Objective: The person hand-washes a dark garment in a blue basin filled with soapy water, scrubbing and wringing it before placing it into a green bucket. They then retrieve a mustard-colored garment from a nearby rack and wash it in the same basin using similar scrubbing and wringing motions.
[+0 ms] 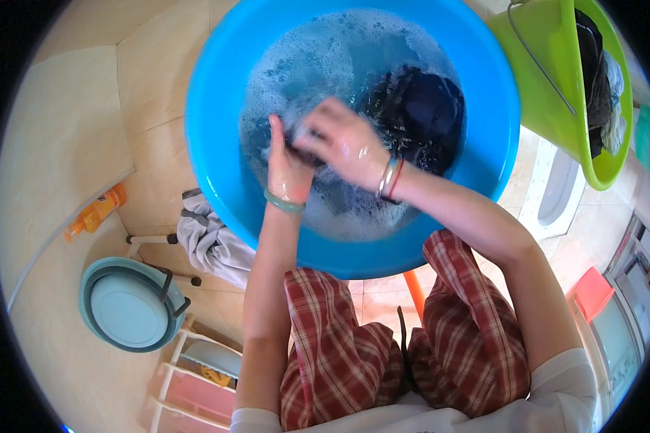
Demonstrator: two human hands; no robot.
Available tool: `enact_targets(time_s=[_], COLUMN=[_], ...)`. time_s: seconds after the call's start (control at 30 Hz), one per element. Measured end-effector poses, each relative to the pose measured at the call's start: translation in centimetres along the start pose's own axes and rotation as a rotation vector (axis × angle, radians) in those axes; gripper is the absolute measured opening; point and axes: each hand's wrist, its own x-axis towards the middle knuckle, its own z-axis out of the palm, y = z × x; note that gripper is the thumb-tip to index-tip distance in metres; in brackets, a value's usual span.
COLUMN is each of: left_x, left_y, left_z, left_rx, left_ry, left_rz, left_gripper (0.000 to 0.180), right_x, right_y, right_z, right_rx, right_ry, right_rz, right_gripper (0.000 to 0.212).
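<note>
A large blue basin (495,108) holds sudsy water, with a dark wet garment (430,108) bunched at its right side. Over the left part of the water, my left hand (290,170) is closed around part of a dark wet cloth (305,153), its thumb pointing up. My right hand (350,151) comes across from the right and grips the same cloth, its fingers curled and slightly blurred. Both hands are wet. Most of the cloth is hidden by my fingers, and whether it joins the dark garment I cannot tell.
A green bucket (542,79) with dark and light clothes stands at the right, near a white floor-level fixture (554,189). Grey cloth (213,242) lies left of the basin. Farther left are an orange bottle (97,212), stacked pale-blue basins (128,307) and a rack (167,375).
</note>
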Motion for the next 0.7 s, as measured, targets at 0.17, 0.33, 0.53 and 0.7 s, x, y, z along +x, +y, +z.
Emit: enact_targets(time_s=[0.17,0.33,0.53,0.7], left_x=[-3.3,-2.0,-2.0,-0.9], left_y=[0.7,0.8,-0.2,-1.1], left_z=[7.7,7.4,6.7,6.0], left_rx=[0.209,0.036,0.048,0.035], left_ry=[0.029,0.068,0.265,0.27], left_rz=[0.236,0.189,0.214,0.212], left_gripper=[0.042,0.039,0.037,0.035], right_x=[-2.9,-2.1,0.7,1.6], right_y=[-7.3,-7.7,-7.7,-5.8], right_z=[-0.8,-0.2,-0.5,-0.3], right_rx=[-0.138,-0.249,-0.129,0.004], right_ry=[-0.077,0.083,0.232,0.279], right_rz=[-0.455,-0.544,-0.569,-0.547], right_gripper=[0.019,0.021,0.022,0.022])
